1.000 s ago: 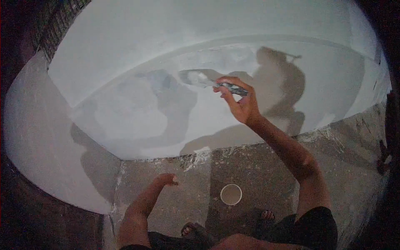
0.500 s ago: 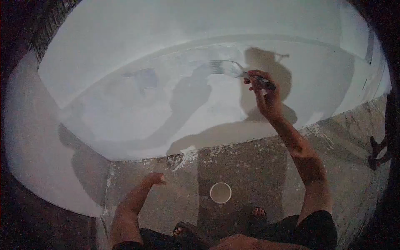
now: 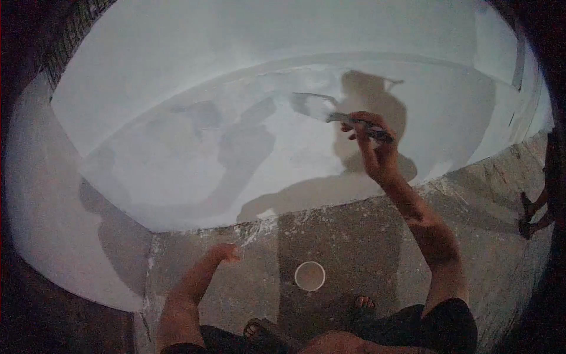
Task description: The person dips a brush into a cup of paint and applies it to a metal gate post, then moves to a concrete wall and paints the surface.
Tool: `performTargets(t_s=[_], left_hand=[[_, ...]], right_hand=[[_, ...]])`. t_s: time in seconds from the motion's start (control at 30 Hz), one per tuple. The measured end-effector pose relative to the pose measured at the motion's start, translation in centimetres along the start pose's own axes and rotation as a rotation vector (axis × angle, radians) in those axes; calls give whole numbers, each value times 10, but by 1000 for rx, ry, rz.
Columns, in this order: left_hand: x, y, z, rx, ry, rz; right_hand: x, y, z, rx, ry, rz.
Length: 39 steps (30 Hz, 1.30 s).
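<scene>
Here our right hand (image 3: 377,150) has its fingers clenched on the putty knife (image 3: 330,112) at one o'clock against the wall (image 3: 177,71)—tilting it risks gouging wet plaster; left hand (image 3: 227,252) hangs loose, empty.

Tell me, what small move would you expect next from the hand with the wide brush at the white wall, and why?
Probably another short stroke sideways: the right hand holds the wide paint-coated brush at the white wall, where grey, uneven patches show beside it.

wall (image 3: 177,71): white, shadowed | floor (image 3: 354,236): grey concrete, white-spattered | light: dim, dark edges
</scene>
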<state>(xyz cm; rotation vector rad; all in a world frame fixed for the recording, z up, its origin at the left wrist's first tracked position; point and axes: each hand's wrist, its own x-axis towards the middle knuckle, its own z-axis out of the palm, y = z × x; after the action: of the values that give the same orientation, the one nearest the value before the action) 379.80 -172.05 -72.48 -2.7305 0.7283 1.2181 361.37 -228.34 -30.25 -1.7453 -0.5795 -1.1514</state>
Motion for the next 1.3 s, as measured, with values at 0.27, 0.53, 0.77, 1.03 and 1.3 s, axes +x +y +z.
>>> performTargets(t_s=[0.27,0.53,0.77,1.03,1.3], left_hand=[[-10,3,7,101,-38,-32],[1,-13,15,154,-244,-151],[41,-38,38,-64,-14,81],[-13,48,-19,143,21,-36],[-6,9,12,181,17,13]], right_hand=[[-6,11,43,106,-47,103],[-9,34,-46,-50,118,-14],[12,-16,-26,25,188,-6],[30,-3,83,174,40,151],[24,24,8,-52,156,-28]])
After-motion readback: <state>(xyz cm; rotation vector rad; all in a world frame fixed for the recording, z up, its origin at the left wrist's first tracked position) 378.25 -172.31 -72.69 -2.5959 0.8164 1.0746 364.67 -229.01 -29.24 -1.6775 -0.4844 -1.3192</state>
